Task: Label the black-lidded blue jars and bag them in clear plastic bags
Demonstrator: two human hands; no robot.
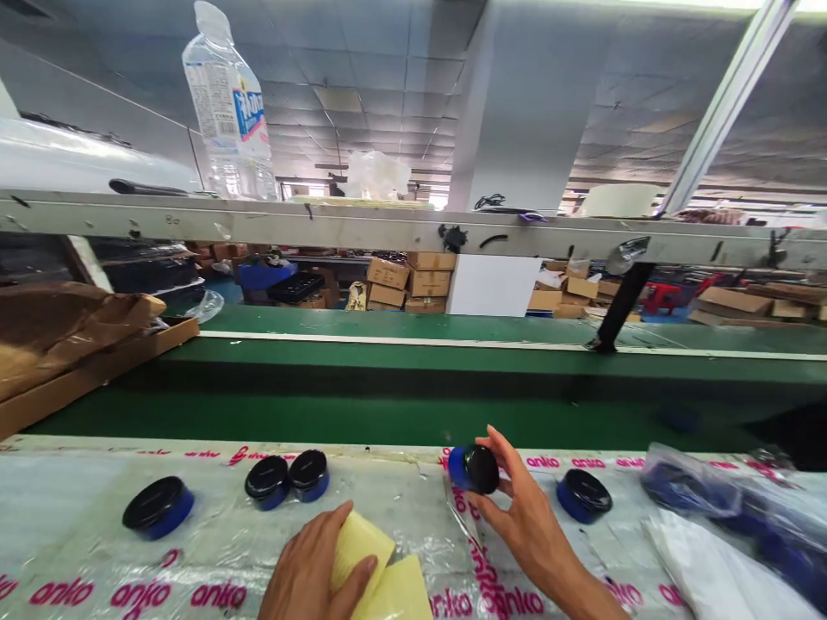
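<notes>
My right hand (526, 525) grips a small round blue-and-black item (474, 469) between thumb and fingers, tilted on its side above the table. My left hand (316, 564) is closed on a folded yellow cloth (362, 551), its thumb lying over it. A second piece of yellow cloth (401, 592) lies against it. Of the same kind, one blue round item with a glossy black top (158, 506) lies at the left. Two more, a black-topped one (267, 482) and its neighbour (308, 474), sit side by side. Another round item (583, 495) rests right of my right hand.
Pink-lettered plastic sheeting (213, 551) covers the table. Bagged blue items (691, 482) and a white bag (704, 568) lie at the right. Beyond runs a green conveyor belt (388, 405), with a cardboard box (96, 379) at left. A plastic bottle (226, 112) stands on the overhead shelf (362, 226).
</notes>
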